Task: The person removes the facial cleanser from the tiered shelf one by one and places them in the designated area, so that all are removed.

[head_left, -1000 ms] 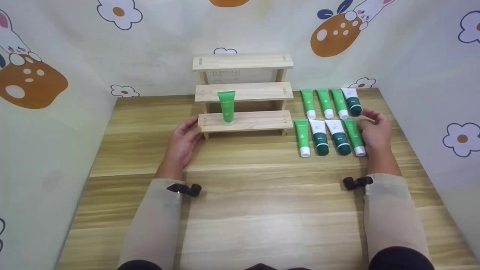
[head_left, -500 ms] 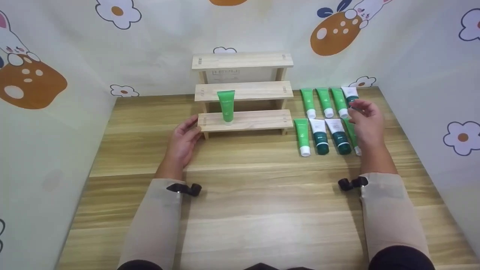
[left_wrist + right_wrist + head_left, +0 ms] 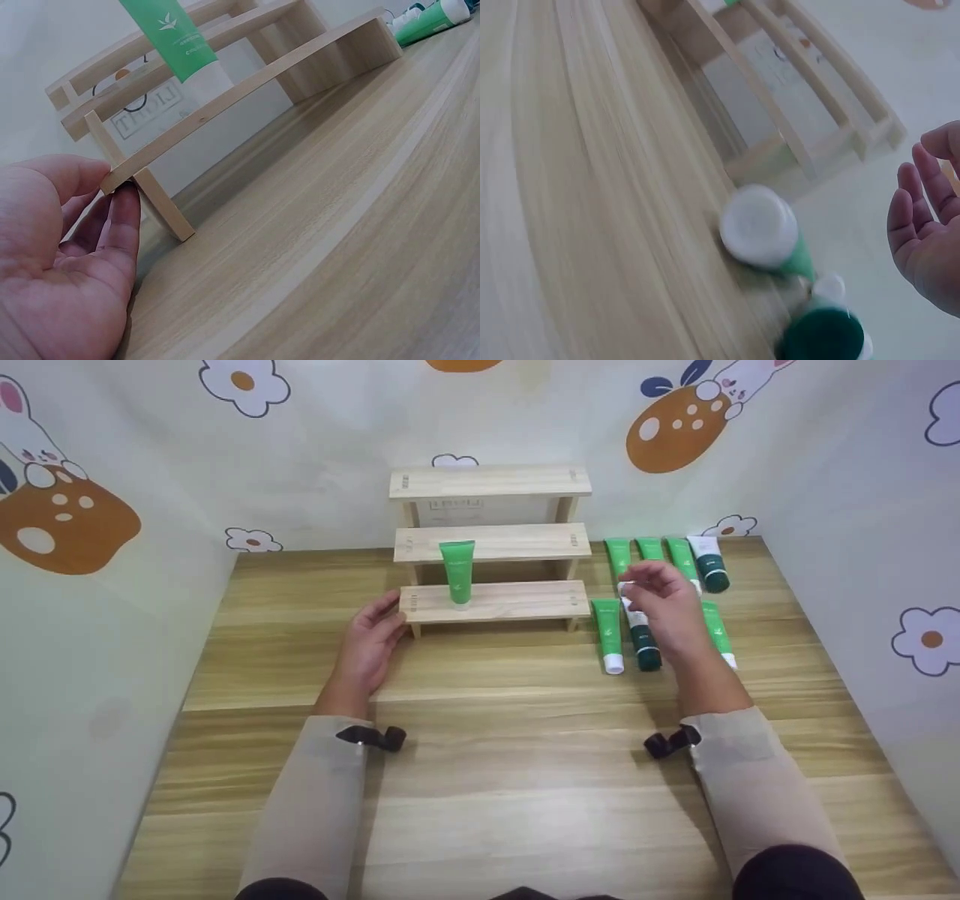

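A three-tier wooden step shelf [image 3: 525,601] stands against the back wall. On its lowest step a green tube [image 3: 458,574] stands upright on its white cap. My left hand [image 3: 367,645] pinches the left end of that step, thumb above and fingers underneath, as the left wrist view shows. With nothing in its loosely curved fingers, my right hand [image 3: 671,611] hovers over two rows of tubes lying to the right of the shelf. It covers part of a white and dark-green tube [image 3: 646,645] and hides another in the front row. A green tube [image 3: 608,634] lies just left of it.
In the back row lie several green tubes [image 3: 619,556] and one white and dark-green tube [image 3: 709,562]. Another green tube [image 3: 718,630] ends the front row at right. Patterned cloth walls [image 3: 322,457] enclose the wooden table [image 3: 495,750] at the back and sides.
My right hand has moved left from the right end of the tube rows toward the shelf, uncovering the rightmost tubes. The left hand has kept its grip on the shelf.
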Demonstrator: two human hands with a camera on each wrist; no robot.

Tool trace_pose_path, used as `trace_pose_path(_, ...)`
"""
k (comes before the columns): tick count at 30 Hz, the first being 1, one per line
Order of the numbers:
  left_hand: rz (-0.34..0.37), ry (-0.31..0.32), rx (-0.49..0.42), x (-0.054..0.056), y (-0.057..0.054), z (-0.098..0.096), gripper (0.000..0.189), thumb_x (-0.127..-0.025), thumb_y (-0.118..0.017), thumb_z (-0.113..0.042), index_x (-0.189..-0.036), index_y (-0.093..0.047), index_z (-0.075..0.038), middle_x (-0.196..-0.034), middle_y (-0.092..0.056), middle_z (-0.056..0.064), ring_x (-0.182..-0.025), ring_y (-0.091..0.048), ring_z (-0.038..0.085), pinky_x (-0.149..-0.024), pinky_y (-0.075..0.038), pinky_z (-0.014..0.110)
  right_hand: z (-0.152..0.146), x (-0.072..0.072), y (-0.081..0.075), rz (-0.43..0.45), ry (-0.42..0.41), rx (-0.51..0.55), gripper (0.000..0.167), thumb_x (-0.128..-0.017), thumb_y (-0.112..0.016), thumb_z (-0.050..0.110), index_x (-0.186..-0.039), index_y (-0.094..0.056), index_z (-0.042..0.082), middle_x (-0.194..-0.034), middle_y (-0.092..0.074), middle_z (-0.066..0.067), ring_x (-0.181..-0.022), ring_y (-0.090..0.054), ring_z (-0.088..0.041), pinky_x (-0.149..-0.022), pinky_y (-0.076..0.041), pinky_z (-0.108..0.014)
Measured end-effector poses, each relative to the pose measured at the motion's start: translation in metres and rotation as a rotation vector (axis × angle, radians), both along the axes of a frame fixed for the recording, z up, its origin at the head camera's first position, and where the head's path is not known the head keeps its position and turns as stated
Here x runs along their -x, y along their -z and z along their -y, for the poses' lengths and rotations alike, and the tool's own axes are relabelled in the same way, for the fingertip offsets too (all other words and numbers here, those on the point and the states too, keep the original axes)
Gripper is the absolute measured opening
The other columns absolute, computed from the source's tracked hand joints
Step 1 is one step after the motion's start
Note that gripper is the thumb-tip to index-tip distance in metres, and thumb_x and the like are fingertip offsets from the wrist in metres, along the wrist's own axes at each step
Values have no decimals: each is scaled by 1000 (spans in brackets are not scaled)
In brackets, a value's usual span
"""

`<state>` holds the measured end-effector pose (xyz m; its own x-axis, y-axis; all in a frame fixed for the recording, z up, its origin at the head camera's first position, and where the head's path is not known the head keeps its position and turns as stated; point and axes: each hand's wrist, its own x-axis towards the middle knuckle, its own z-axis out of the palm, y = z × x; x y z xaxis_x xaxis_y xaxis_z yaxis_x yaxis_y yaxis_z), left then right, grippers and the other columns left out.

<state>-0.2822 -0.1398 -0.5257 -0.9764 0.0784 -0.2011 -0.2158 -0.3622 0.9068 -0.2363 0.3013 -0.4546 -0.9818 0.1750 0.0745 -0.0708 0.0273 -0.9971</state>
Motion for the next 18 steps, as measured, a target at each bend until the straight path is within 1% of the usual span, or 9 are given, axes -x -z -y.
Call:
trace_pose_path(4,6,3,2,0,0,0,55,-105,-59,3,-158,-48,-4,-170,-43,8,-151,-50,24,-127,-44,34,26,2,-2,-18,-56,-36,23,-99,-72,3,-122,-67,4,-111,-74,0,-108,-68,-20,-79,-59,-25)
trace_pose_path(7,4,0,-2,-1,0,1,56,-104,-60,3,-158,-48,-5,-169,-44,9,-149,-51,24,-125,-45,33,44,4,-5,-22,-89,-47,25,-99,-72,4,-124,-66,2,-113,-74,-2,-105,-68,-17,-79,-59,-27)
trace_pose_path(10,5,3,-1,-1,0,1,55,-105,-60,2,-158,-48,-5,-169,-44,9,-149,-52,23,-125,-46,32,59,7,-8,-26,-124,-40,26,-100,-73,6,-125,-66,2,-113,-75,-4,-102,-68,-18,-80,-60,-28)
trace_pose_path(14,8,5,1,0,1,1,54,-105,-61,1,-157,-50,-7,-169,-45,8,-149,-53,23,-124,-46,32,79,11,-12,-43,-158,-35,25,-99,-74,5,-122,-67,4,-110,-75,-3,-98,-68,-16,-76,-59,-25)
trace_pose_path(18,3,-6,5,-1,1,1,54,-104,-63,1,-155,-53,-8,-167,-48,7,-147,-55,23,-122,-49,31,99,14,-15,-67,-198,-23,22,-98,-74,4,-119,-69,5,-108,-76,-3,-96,-68,-16,-75,-58,-24)
